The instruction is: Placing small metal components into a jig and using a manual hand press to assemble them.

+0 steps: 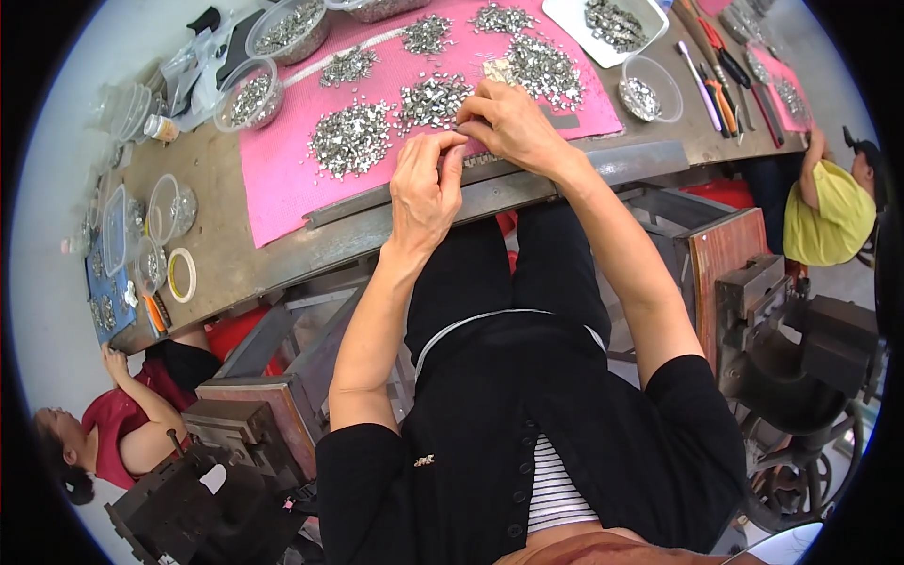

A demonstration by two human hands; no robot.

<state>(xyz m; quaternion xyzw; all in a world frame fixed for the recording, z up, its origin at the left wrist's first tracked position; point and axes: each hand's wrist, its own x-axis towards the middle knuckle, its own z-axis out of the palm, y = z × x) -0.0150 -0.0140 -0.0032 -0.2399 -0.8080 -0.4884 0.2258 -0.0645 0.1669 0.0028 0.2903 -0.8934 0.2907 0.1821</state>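
Over the near edge of a pink mat [273,193], my left hand [424,188] and my right hand [513,127] meet with their fingertips pinched together. Whatever they pinch is too small and too covered to make out. Just under the fingers, a short row of small metal pieces [480,160] lies along a long metal bar [621,162] at the bench edge. Beyond the fingertips sits a pile of small shiny metal parts [433,99]. A larger pile [348,139] lies to the left, and another pile [551,73] lies past my right hand.
Clear plastic tubs [252,99] of metal parts stand at the far left. A white tray [565,19] and a round tub [654,89] hold more at the right, beside pliers [723,99]. Co-workers sit left [122,424] and right [829,212].
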